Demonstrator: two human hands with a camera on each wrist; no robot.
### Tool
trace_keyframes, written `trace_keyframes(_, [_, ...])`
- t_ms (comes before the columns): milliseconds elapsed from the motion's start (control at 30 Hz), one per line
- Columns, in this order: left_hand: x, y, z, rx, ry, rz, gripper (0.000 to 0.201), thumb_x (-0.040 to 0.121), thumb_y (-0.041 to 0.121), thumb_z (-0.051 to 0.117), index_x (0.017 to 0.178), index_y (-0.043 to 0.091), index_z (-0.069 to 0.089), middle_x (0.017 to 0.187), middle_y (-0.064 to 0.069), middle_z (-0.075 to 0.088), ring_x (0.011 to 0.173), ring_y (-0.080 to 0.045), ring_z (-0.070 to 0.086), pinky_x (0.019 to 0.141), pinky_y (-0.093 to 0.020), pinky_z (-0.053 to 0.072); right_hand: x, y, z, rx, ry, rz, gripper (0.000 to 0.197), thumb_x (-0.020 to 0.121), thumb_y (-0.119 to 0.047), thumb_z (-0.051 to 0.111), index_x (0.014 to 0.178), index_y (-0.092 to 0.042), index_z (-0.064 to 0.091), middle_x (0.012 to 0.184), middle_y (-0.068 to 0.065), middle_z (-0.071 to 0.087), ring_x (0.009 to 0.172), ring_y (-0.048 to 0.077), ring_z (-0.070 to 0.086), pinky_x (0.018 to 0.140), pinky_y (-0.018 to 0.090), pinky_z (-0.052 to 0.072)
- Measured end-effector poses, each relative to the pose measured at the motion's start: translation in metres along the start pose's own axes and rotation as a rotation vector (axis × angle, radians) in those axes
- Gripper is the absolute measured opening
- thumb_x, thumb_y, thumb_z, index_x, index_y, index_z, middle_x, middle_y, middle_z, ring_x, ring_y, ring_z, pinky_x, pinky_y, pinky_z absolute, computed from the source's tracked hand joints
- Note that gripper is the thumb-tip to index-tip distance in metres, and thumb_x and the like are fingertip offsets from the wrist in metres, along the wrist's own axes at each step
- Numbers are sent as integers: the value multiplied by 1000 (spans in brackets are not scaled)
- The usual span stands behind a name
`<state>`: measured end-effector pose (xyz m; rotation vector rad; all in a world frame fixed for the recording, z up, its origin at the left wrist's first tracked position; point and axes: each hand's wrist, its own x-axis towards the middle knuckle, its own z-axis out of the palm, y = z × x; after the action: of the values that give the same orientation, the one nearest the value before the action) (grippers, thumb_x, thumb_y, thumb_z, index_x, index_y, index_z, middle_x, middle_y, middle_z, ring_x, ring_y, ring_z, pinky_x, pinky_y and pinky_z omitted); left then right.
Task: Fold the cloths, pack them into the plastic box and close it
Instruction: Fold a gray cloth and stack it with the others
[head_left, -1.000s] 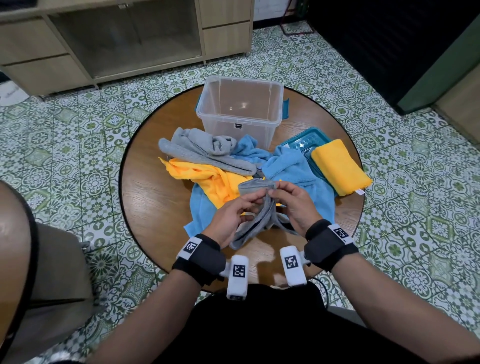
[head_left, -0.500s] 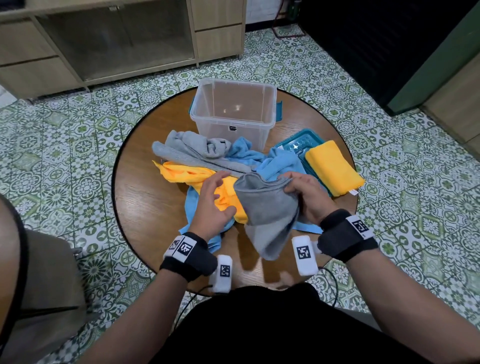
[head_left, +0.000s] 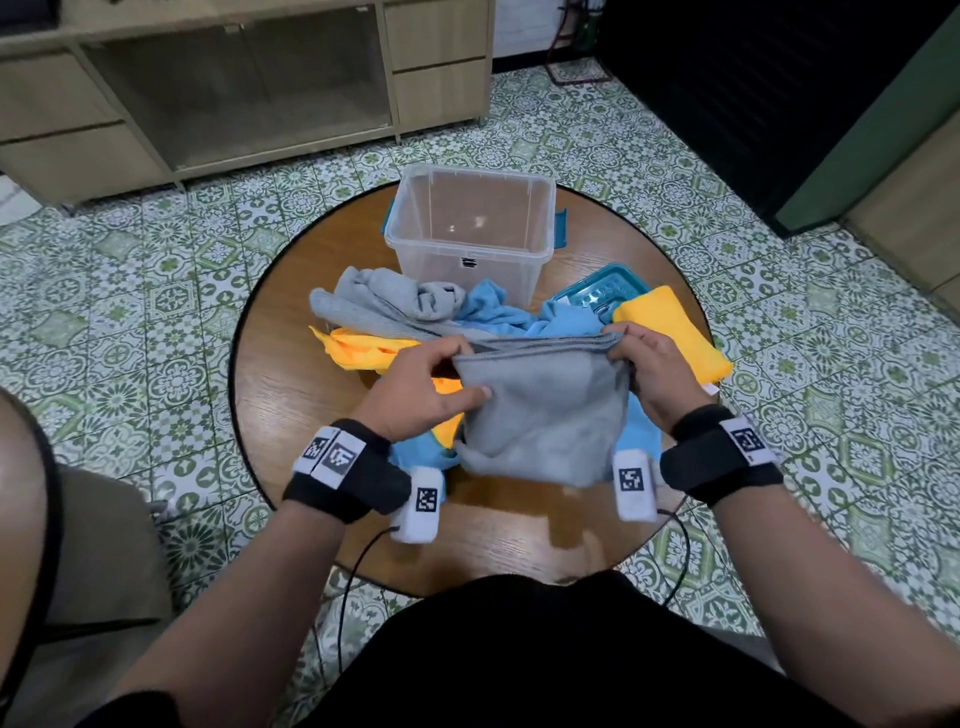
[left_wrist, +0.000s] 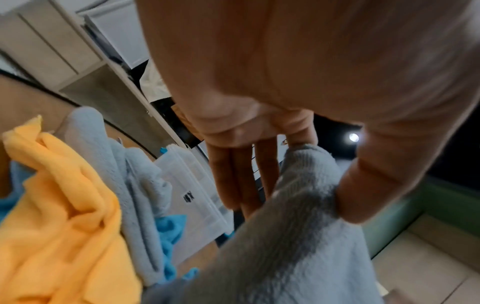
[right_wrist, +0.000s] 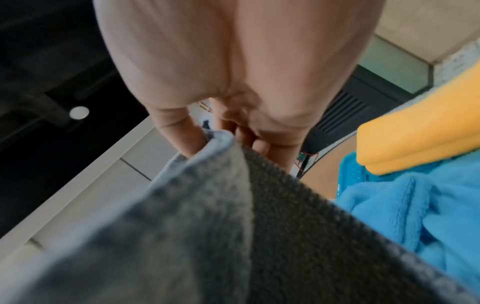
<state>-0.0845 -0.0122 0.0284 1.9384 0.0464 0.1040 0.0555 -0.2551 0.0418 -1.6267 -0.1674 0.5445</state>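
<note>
The left hand (head_left: 415, 387) and right hand (head_left: 652, 371) each pinch a top corner of the grey cloth (head_left: 540, 410), stretched between them above the table (head_left: 291, 395). The open plastic box (head_left: 470, 236) stands beyond, past the heaped loose cloths (head_left: 395, 317).

The left hand (left_wrist: 298, 98) is pinching the top edge of a grey cloth (left_wrist: 293, 236) between the thumb and the fingers (left_wrist: 228, 176), the cloth hanging toward the camera. To the left, an orange cloth (left_wrist: 59, 216), a pale grey cloth (left_wrist: 135, 185) and a blue cloth (left_wrist: 168, 226) are lying bunched together on the worktop (left_wrist: 31, 98). Behind them the clear plastic box (left_wrist: 194, 189) is standing, its lid off.
</note>
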Motion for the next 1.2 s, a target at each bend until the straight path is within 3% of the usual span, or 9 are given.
trace_keyframes(200, [4, 13, 17, -477, 148, -59, 59, 84, 10, 75, 131, 25, 44, 110, -9, 69, 106, -20, 66, 93, -37, 54, -9, 3, 6, 322, -11, 28, 27, 94, -2, 36, 80, -13, 55, 76, 3, 58, 69, 14, 55, 63, 24, 45])
trace_keyframes(333, [-1, -17, 53, -439, 16, -279, 40, 85, 27, 75, 121, 17, 60, 117, 6, 70, 108, -7, 65, 92, -29, 50, -12, 1, 12, 407, 16, 58, 29, 93, -1, 32, 75, -12, 52, 69, 0, 60, 69, 13, 56, 67, 25, 48])
trace_keyframes(600, [-4, -15, 53, -158, 150, -106, 12, 93, 29, 66, 105, 31, 65, 95, 17, 72, 89, 3, 65, 77, -16, 49, -9, 30, -20, -330, 95, 164, 17, 70, -26, 52, 71, -10, 54, 79, 11, 52, 79, 24, 49, 70, 37, 44])
trace_keyframes(667, [0, -11, 51, 33, 46, -6, 10, 92, 36, 66, 101, 34, 64, 90, 21, 69, 86, 5, 62, 75, -19, 47, -15, 33, -20, -538, -32, 171, 25, 78, -20, 61, 102, -15, 65, 106, 1, 62, 103, 18, 55, 85, 37, 46])
trace_keyframes(733, [6, -9, 51, 164, -57, 37, 20, 88, 47, 64, 100, 31, 66, 90, 16, 69, 88, -1, 63, 77, -27, 49, -20, 27, -13, -639, -202, 68, 70, 79, -12, 69, 143, -24, 44, 139, -9, 44, 127, 5, 38, 97, 27, 37])
trace_keyframes(800, [11, -8, 50, 239, -127, 50, 33, 86, 52, 61, 107, 27, 67, 97, 10, 71, 93, -8, 65, 82, -35, 51, -23, 15, -1, -618, -351, -51, 89, 77, -10, 78, 149, -37, 32, 148, -20, 32, 133, -7, 30, 100, 16, 30])
trace_keyframes(900, [16, -4, 46, 244, -161, 54, 23, 86, 47, 64, 104, 32, 67, 95, 12, 70, 91, -4, 64, 79, -31, 50, -23, 5, 13, -537, -438, -94, 70, 73, -27, 86, 134, -38, 53, 136, -30, 47, 122, -21, 40, 94, 3, 34])
trace_keyframes(1033, [14, -1, 38, 197, -135, 3, 21, 83, 42, 75, 98, 29, 70, 85, 15, 68, 80, 5, 60, 69, -15, 41, -15, 12, 21, -426, -326, -172, 19, 82, -23, 78, 98, -15, 70, 98, 0, 72, 94, 8, 64, 91, 32, 48])
trace_keyframes(1200, [-4, -18, 15, 96, -17, -84, 26, 81, 38, 79, 100, 24, 70, 92, 10, 70, 86, -6, 63, 76, -25, 50, -18, 16, 17, -219, -202, -147, 16, 87, -14, 71, 101, -7, 68, 98, 9, 72, 88, 14, 66, 83, 32, 52])
